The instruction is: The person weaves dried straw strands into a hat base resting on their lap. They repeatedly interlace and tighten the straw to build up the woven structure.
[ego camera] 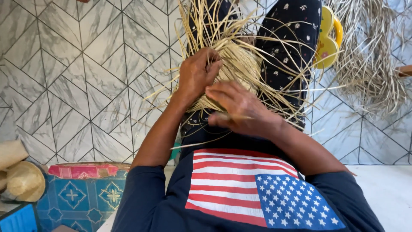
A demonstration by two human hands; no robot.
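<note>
Grey patterned tiles fill the background — mid-frame, my left hand [198, 73] grips the half-woven straw piece [240, 68] on my lap, my right hand [240, 109] pinching one strand [234, 116]. Mid-weave, I judge — next calls for threading it tightly.

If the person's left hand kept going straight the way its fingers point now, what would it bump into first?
The left hand points toward the woven straw piece on the lap and already seems to touch it, so it would press straight into that weave. Loose strands fan out beyond; depth past them is unclear.
</note>
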